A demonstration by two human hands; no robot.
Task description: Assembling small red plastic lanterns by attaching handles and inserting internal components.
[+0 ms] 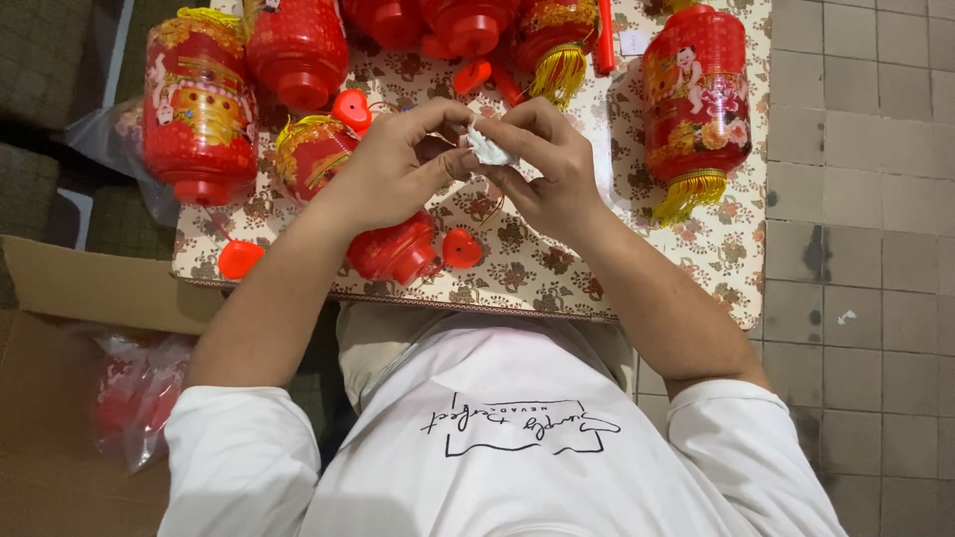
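White crumpled scrap [489, 149] pinched between left hand [393, 174] and right hand [552, 169] fingertips, raised above floral tabletop [557, 273], probably to work it clear of the surrounding red lanterns [199, 109].

What you cannot make out from the head view

Your fingers cover most of the small white piece [490, 149], so its shape cannot be told. Your left hand [393, 169] hides part of the lantern with the yellow fringe [313, 149], and your forearm covers part of the red lantern [396, 251] beneath it. The top edge cuts off the lanterns at the back [468, 25]. The contents of the plastic bag [134, 398] in the cardboard box [60, 288] are blurred red shapes.
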